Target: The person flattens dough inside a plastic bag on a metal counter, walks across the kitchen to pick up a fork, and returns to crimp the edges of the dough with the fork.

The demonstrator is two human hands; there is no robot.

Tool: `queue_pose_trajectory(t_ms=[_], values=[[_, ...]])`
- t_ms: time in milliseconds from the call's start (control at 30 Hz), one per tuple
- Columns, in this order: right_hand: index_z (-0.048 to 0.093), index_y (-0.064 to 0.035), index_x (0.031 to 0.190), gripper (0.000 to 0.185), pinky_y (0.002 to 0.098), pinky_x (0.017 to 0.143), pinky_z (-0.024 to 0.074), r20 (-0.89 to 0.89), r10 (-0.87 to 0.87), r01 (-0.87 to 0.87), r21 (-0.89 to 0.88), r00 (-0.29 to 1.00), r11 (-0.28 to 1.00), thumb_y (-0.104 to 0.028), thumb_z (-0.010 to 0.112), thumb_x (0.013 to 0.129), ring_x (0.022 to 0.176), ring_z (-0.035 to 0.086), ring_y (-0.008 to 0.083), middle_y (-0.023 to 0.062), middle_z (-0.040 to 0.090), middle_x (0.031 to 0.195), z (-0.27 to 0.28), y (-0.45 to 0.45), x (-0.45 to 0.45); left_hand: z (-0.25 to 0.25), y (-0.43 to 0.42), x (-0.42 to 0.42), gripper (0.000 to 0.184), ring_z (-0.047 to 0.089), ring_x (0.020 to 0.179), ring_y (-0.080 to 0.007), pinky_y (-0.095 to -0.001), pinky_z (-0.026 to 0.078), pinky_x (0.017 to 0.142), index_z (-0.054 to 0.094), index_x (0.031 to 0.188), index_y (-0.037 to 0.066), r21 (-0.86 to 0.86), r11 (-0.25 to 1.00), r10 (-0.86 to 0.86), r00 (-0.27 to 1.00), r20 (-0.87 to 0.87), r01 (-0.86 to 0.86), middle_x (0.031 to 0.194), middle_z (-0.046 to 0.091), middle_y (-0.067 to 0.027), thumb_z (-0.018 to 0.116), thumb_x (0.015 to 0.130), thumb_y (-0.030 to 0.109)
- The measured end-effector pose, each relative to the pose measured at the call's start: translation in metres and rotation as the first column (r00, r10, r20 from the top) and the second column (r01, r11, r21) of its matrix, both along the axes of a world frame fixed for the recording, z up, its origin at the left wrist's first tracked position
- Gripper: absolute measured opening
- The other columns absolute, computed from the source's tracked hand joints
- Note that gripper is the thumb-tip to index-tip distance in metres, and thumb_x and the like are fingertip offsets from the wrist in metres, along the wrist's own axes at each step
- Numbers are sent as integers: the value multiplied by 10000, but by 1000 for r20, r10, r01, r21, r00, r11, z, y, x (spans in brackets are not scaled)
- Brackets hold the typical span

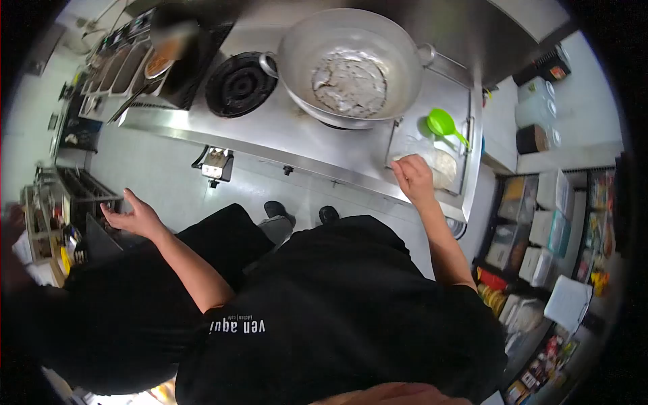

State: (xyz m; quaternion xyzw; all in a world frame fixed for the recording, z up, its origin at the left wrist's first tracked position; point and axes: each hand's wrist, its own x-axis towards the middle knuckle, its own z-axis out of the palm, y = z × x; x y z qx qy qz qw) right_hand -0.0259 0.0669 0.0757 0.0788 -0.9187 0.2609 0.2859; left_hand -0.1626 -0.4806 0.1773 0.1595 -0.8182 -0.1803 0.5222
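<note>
My left hand (137, 217) hangs over the floor at the left, fingers spread and palm up, with nothing in it. My right hand (414, 178) is at the stove's front right edge, its fingers curled together; whether anything is pinched in them is hidden. Beside that hand, a clear plastic bag with something white (443, 170) lies on a metal tray (462, 177). Just behind it rests a bright green ladle-like scoop (441, 122). A large two-handled metal pot (297, 57) stands on the stove, with a whitish, patchy layer at its bottom.
A black burner (241, 85) lies left of the pot. Farther left are metal food containers (128, 67) and a pan (158, 66). Another person in black clothing (115, 304) stands close at my left. Shelves with plastic boxes (540, 226) line the right side.
</note>
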Motion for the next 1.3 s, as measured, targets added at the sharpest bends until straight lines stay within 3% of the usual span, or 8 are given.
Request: queue_pose_trajectory(t_ms=[167, 500, 567, 700, 833, 967, 1033, 1300], values=[[589, -38, 647, 204, 380, 524, 444, 114, -93, 91, 22, 989, 996, -116, 688, 808, 556, 541, 268, 81, 522, 635, -12, 25, 52, 20, 55, -3, 689, 385, 1207, -359, -436, 387, 980, 354, 1351, -38, 35, 983, -178, 984, -14, 178, 1315, 392, -237, 702, 838, 262], [549, -30, 626, 256, 387, 493, 430, 228, -161, 165, 2, 960, 986, -126, 678, 826, 527, 529, 276, 96, 506, 622, -28, 33, 62, 13, 42, -2, 694, 416, 1166, -337, -413, 416, 921, 394, 1329, -16, 83, 987, -139, 989, 57, 134, 1286, 413, -207, 735, 807, 290], [575, -34, 656, 213, 382, 490, 432, 212, -139, 138, 23, 967, 990, -115, 681, 822, 533, 536, 274, 97, 521, 635, -31, 25, 59, 1, 17, 0, 696, 426, 1162, -328, -400, 412, 919, 404, 1318, -8, -148, 983, -100, 993, 57, 108, 1265, 422, -200, 751, 789, 284], [563, -24, 655, 199, 358, 481, 406, 231, -130, 125, 36, 964, 992, -54, 670, 821, 504, 508, 272, 101, 525, 631, -31, -7, 49, 1, 16, -3, 698, 370, 1241, -359, -446, 285, 1064, 359, 1339, -38, 90, 983, -163, 986, 44, 159, 1315, 389, -234, 731, 787, 173], [555, -19, 660, 214, 337, 462, 386, 266, -14, 10, 16, 964, 1000, -61, 658, 843, 479, 475, 240, 96, 533, 645, -10, -22, 40, -5, 23, -11, 663, 381, 1227, -366, -443, 295, 1050, 353, 1324, -49, 205, 969, -150, 988, 30, 141, 1315, 362, -244, 706, 797, 142], [583, -4, 707, 169, 329, 454, 378, 295, 40, -40, -6, 955, 999, -57, 642, 857, 469, 467, 220, 90, 537, 657, -9, -20, 23, -32, 12, -3, 678, 377, 1239, -363, -451, 367, 972, 328, 1377, 15, 205, 975, -111, 989, 98, 89, 1363, 290, -218, 680, 844, 242], [589, 0, 717, 158, 325, 454, 377, 307, 100, -96, -29, 946, 995, -56, 643, 854, 475, 473, 220, 91, 542, 663, -5, -15, 9, -27, 16, -4, 646, 369, 1223, -373, -446, 327, 1015, 344, 1323, -47, 197, 978, -78, 994, 80, 61, 1313, 342, -243, 689, 805, 126], [608, 5, 719, 140, 328, 472, 399, 313, 157, -148, -52, 937, 988, -58, 668, 828, 507, 511, 234, 101, 560, 676, -4, -7, -30, -21, 33, -46, 653, 365, 1223, -369, -445, 354, 981, 325, 1336, -38, 253, 966, -46, 999, -2, 45, 1335, 299, -243, 678, 809, 117]])
